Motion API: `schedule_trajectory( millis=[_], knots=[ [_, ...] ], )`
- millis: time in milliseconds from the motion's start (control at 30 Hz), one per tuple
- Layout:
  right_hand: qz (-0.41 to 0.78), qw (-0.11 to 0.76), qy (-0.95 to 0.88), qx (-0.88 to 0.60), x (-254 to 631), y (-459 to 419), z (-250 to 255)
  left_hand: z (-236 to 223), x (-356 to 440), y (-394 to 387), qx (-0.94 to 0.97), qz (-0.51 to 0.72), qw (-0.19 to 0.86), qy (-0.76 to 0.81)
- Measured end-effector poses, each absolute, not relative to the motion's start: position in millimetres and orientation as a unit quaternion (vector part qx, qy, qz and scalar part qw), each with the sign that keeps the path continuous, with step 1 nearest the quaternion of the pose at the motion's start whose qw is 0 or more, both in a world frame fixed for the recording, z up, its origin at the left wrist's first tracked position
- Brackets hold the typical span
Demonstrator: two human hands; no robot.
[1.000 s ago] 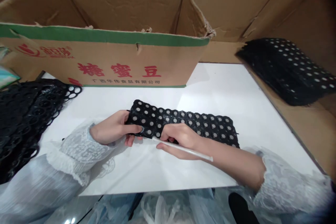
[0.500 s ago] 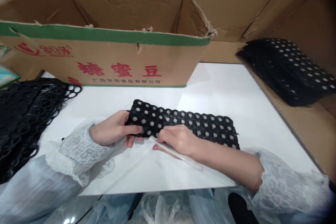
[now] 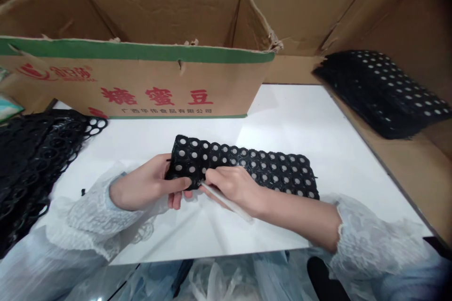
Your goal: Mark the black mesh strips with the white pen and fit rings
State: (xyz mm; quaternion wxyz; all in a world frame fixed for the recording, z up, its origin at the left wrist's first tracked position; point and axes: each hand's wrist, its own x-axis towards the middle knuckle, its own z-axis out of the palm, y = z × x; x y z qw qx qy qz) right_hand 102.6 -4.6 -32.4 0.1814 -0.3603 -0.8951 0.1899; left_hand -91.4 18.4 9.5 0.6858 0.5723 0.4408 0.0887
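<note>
We've got a white flat-topped bench (image 3: 294, 108) carrying nearly everything. Tall open cardboard box (image 3: 141, 80) with green trim and red lettering stands along its back-left; its floor is hidden, so we can't tell what's inside. Box walls off the back of the workspace, otherwise nothing blocks the hands. Loose heap of black ring-mesh sheets (image 3: 31, 160) sits at left, mostly open holes. Stack of black sheets with pale dots (image 3: 384, 89) sits at the far right, mostly on the brown cardboard past the bench edge. Crumpled clear plastic bag (image 3: 215, 282) below the front edge, out of the way.

Working piece: long black rubbery sheet of round cells (image 3: 247, 159), mid-bench, under both hands. Our read: far along. Nearly all visible cells show a pale disc; one or two by the left thumb look dark, so likely the remainder. Cells under the right hand hidden, no count there.

Left hand (image 3: 150, 181): grip clamped on the sheet's near-left corner, thumb on top, fingers underneath. Right hand (image 3: 236, 188): grip closed on a thin white stick (image 3: 229, 204), tip at the sheet's near edge beside the left thumb; can't tell if it touches. Small pale round discs (image 3: 294, 170) sit in the cells. Tiny dark scrap (image 3: 83, 192) by the left cuff, harmless.
</note>
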Motion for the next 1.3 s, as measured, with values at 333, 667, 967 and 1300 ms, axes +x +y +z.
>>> schedule_trajectory(
  millis=[333, 667, 967, 1300],
  knots=[
    [0.299, 0.261, -0.847, -0.354, 108.9, -2.3, -35.1, 2.4, -97.8, 31.4, 0.56, 0.075, 0.719, 0.404],
    [0.167, 0.216, -0.908, -0.316, 107.1, -4.3, -34.7, 6.1, -89.3, 22.3, 0.61, 0.114, 0.644, 0.448],
    [0.111, 0.188, -0.939, -0.267, 112.0, -1.3, -33.0, -0.5, -92.2, 24.2, 0.532, 0.22, 0.665, 0.476],
    [0.183, 0.312, -0.884, -0.298, 115.6, -0.1, -36.3, -9.2, -90.9, 31.2, 0.459, 0.229, 0.698, 0.499]
  ],
)
